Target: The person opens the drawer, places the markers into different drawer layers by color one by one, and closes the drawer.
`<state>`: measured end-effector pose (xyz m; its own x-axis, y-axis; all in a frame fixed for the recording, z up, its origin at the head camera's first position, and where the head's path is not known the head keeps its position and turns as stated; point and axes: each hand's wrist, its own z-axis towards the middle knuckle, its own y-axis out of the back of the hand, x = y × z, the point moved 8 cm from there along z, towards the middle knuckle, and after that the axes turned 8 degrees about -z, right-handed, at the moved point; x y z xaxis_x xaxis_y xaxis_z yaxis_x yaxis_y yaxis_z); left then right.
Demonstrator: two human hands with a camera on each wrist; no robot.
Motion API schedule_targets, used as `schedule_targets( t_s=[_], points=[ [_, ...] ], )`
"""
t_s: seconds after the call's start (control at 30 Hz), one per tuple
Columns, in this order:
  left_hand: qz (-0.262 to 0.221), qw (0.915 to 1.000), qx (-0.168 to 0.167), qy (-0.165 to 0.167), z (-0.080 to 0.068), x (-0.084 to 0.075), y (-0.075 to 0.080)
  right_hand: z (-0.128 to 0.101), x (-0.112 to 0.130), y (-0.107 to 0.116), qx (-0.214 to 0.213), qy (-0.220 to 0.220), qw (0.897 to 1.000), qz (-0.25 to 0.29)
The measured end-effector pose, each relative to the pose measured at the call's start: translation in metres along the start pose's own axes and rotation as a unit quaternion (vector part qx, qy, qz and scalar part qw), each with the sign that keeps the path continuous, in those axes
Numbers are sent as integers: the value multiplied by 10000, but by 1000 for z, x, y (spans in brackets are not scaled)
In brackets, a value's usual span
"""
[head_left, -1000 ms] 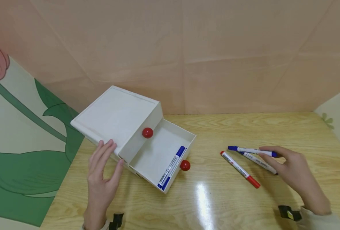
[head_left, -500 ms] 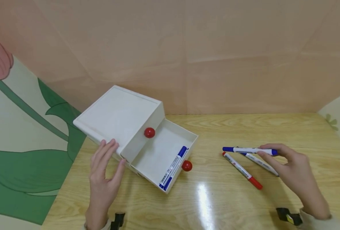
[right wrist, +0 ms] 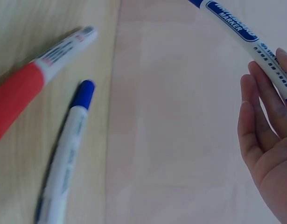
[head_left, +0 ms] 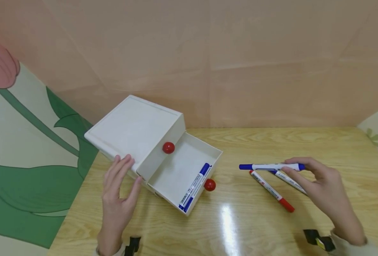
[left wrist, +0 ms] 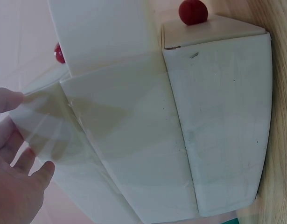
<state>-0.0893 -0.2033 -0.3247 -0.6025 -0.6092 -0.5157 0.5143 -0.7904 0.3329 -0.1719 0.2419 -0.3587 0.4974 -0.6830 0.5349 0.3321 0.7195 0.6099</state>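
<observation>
The right hand (head_left: 322, 186) pinched a blue marker (head_left: 267, 166); the left hand (head_left: 117, 201), fingers spread, touched the box (head_left: 136, 124). Carrying seemed in hand, next needing careful aim over the drawer (head_left: 176, 169).

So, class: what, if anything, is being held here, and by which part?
The right grip pinches a blue marker by its white barrel, near the end opposite its cap. The left grip holds nothing, its fingers at the box.

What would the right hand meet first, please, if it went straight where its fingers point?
The right hand would likely meet the open drawer, its held marker leading, though height is unclear.
</observation>
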Motion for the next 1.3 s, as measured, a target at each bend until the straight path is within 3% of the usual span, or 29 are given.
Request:
schedule_targets(
  t_s=[0.33, 0.7, 0.8, 1.0, 1.13, 1.3],
  points=[
    [-18, 10000, 2, -5, 0, 0, 0, 12, 21, -4, 154, 647, 9915, 1122],
    [15, 10000, 9, 37, 0, 1, -1, 23, 41, -3, 374, 872, 9859, 1380],
    [34, 10000, -1, 39, 0, 1, 0, 26, 45, -3, 381, 909, 9765, 1916],
    [24, 10000, -1, 47, 0, 0, -1, 35, 54, -8, 399, 1022, 9383, 3279],
    [18, 10000, -4, 21, 0, -1, -1, 39, 63, -17, 501, 1082, 9311, 3446],
    [13, 10000, -5, 21, 0, -1, -1, 44, 77, -31, 671, 1172, 9339, 3310]
  ],
)
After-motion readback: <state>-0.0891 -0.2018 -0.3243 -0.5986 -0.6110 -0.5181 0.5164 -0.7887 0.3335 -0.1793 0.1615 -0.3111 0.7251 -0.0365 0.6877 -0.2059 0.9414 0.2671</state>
